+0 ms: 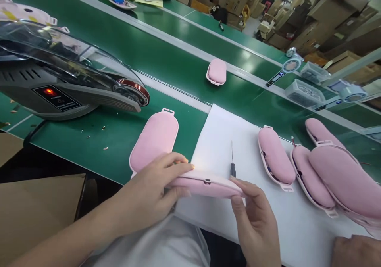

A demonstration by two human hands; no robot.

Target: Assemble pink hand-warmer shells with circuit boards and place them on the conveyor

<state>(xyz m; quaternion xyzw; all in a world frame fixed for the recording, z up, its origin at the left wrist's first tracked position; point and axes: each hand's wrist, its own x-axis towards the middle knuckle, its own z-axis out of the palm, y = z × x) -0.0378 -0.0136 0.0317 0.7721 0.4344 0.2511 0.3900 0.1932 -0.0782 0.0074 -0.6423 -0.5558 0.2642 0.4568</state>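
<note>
A pink oval case (205, 187) is held edge-on above the front of the white cloth (217, 140), its seam and a small dark slot facing up. My left hand (157, 183) grips its left end between fingers and thumb. At the right end, my right hand (256, 215) pinches the case between thumb and fingertips. Another pink case (156, 140) lies flat on the green table just beyond my left hand. A screwdriver (232, 164) with a dark handle rests on the cloth behind the held case.
Several pink cases (276, 156) lie at the right, near another person's hand (355, 251). A grey machine (71, 80) with a clear cover and red light stands at the left. One pink case (217, 72) sits farther back. Clear bins (305, 92) are at the back right.
</note>
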